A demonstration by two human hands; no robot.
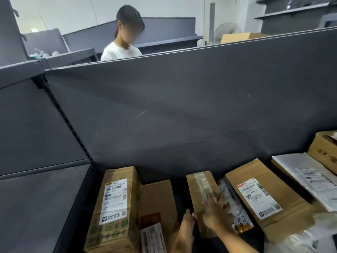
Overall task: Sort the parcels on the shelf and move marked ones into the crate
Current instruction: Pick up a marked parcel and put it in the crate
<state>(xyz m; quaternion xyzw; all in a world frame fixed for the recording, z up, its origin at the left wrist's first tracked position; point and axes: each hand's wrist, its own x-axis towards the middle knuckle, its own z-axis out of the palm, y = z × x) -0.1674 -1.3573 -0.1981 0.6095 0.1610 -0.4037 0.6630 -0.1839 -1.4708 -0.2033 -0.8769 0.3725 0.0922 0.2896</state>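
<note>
Several parcels lie in a row on the dark shelf [80, 207]. In the middle stands a small brown box sealed with clear tape [199, 185]. My left hand [187, 226] presses its thumb side against the box's left edge, and my right hand [216, 211] lies over its top right side, so both hands grip it. To the left are a tall labelled box with green print [114, 207] and a flat brown box with a red patch [156, 198]. On the right lie a printed pouch [231, 203], a labelled brown box [259, 198] and a pale plastic mailer [310, 178]. No crate is in view.
The grey back panel [182, 106] rises right behind the parcels. A person in a white shirt [121, 50] stands beyond it. Another cardboard box [323, 148] sits at the far right of the shelf. A slotted upright [60, 110] separates the left shelf bay [36, 207].
</note>
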